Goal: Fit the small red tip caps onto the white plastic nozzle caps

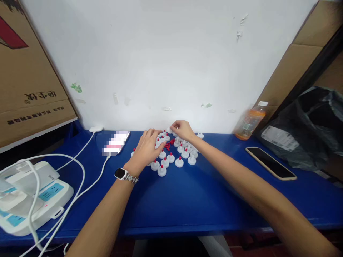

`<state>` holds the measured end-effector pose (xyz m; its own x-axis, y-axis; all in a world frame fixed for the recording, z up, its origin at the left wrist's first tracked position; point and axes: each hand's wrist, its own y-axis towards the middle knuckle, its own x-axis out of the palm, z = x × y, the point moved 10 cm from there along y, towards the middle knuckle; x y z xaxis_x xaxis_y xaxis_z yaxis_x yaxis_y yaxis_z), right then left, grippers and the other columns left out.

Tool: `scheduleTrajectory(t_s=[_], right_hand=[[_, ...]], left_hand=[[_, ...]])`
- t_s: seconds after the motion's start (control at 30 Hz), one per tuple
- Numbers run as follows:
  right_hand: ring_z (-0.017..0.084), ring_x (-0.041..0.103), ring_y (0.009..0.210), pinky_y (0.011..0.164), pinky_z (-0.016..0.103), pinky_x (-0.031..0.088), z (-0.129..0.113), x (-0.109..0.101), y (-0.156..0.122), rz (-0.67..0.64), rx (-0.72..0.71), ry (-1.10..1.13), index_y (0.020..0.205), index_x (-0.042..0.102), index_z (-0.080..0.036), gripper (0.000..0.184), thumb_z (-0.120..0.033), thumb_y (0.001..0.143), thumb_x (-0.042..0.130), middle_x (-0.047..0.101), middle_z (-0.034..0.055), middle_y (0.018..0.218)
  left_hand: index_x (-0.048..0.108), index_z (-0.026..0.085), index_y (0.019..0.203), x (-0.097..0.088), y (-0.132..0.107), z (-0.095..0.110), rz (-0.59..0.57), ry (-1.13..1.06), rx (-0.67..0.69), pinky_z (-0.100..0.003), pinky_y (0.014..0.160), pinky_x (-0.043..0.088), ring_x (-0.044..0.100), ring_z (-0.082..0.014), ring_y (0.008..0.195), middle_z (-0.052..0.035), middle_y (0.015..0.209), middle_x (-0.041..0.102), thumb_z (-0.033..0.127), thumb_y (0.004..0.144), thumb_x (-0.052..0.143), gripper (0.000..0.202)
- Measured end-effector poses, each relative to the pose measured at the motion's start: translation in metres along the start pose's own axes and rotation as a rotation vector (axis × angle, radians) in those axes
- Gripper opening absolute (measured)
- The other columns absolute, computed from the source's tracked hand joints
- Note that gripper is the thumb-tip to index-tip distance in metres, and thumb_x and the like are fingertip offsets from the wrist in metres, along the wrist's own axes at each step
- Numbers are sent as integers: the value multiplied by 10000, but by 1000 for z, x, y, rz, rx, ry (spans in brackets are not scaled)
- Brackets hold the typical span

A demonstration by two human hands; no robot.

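Many white round nozzle caps [162, 171], a lot of them topped with a small red tip, stand in a cluster on the blue table. Loose red tips [167, 146] lie in a little heap among them. My left hand [149, 147] rests over the cluster's left side, fingers stretched and thumb apart, hiding some caps beneath. At the back, my right hand [182, 130] has its fingertips pinched together beside a white cap [169, 130]; what is between them is too small to make out. Toward the right, several white caps [194, 154] show no red tip.
A phone [123, 141] on a charging cable and a white power strip [53, 192] with looping cords lie left. On the right are another phone [270, 163], an orange drink bottle [249, 121] and a black plastic bag [297, 125]. A white wall [171, 64] rises behind the table [187, 203].
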<state>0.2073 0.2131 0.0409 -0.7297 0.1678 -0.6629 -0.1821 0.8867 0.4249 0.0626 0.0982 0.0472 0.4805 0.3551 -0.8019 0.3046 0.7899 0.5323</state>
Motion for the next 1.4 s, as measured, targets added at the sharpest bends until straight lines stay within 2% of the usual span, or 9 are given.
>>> scheduleTrajectory(t_s=[0.1, 0.23, 0.37, 0.57, 0.83, 0.93, 1.03, 1.2, 1.4], right_hand=[[171, 641, 715, 675, 276, 478, -18, 6, -33, -119, -28, 363, 811, 722, -153, 264, -407, 830, 650, 729, 51, 759], [172, 638, 753, 736, 290, 476, -35, 15, -63, -250, -37, 540, 790, 728, -162, 331, -475, 836, 630, 727, 35, 758], [163, 615, 711, 745, 310, 437, -24, 5, -67, -163, -2, 249, 855, 729, -165, 258, -366, 881, 569, 726, 35, 770], [253, 606, 914, 922, 423, 289, -35, 20, -70, -240, -148, -378, 722, 700, -205, 169, -350, 807, 681, 720, 36, 747], [277, 565, 963, 883, 422, 275, -39, 36, -71, -277, -205, -481, 743, 665, -182, 124, -212, 845, 599, 720, 76, 811], [248, 574, 920, 879, 410, 307, -43, 26, -73, -214, -241, -344, 724, 627, -181, 88, -197, 808, 607, 713, 52, 800], [176, 576, 759, 777, 339, 385, -39, 5, -72, -93, -142, 14, 756, 594, -189, 28, -206, 765, 615, 688, 15, 766], [130, 510, 582, 583, 268, 380, -25, -7, -76, 8, 68, 603, 741, 566, -205, 130, -307, 745, 647, 587, -34, 609], [105, 456, 539, 560, 267, 361, -25, -3, -83, 83, 147, 870, 675, 573, -198, 342, -485, 694, 758, 615, -17, 616]], left_hand=[[516, 222, 1356, 0, 0, 7, 18, -4, 50, -472, 1029, 431, 487, -297, 1215, -100, 1327, 560, 437, 944, 538, 465], [561, 233, 1307, 12, 0, 7, -95, -82, 77, -460, 1004, 444, 543, -276, 1152, -79, 1253, 635, 421, 992, 451, 383], [616, 181, 1200, 12, 1, -5, -131, -132, 13, -445, 958, 467, 576, -277, 1091, -104, 1142, 651, 428, 1001, 415, 375], [618, 187, 1135, 16, 1, 0, -135, -135, 47, -430, 937, 461, 584, -261, 1043, -96, 1120, 642, 416, 997, 428, 328], [584, 186, 1029, 21, 1, 6, -147, -119, 94, -411, 869, 456, 561, -245, 948, -79, 1006, 628, 391, 1016, 389, 283], [551, 188, 934, 18, 2, 12, -127, -132, 111, -422, 889, 447, 550, -235, 920, -72, 961, 619, 376, 1041, 302, 329], [524, 190, 939, 15, 2, 12, -94, -128, 94, -446, 904, 453, 543, -244, 930, -75, 945, 602, 411, 1042, 287, 339], [485, 175, 1212, 24, -2, 13, -117, -203, 117, -483, 982, 458, 543, -280, 1134, -134, 1203, 580, 395, 1004, 408, 313], [422, 184, 1379, 25, -2, 20, -107, -258, 141, -489, 1031, 454, 532, -287, 1229, -155, 1328, 552, 405, 1015, 395, 427]])
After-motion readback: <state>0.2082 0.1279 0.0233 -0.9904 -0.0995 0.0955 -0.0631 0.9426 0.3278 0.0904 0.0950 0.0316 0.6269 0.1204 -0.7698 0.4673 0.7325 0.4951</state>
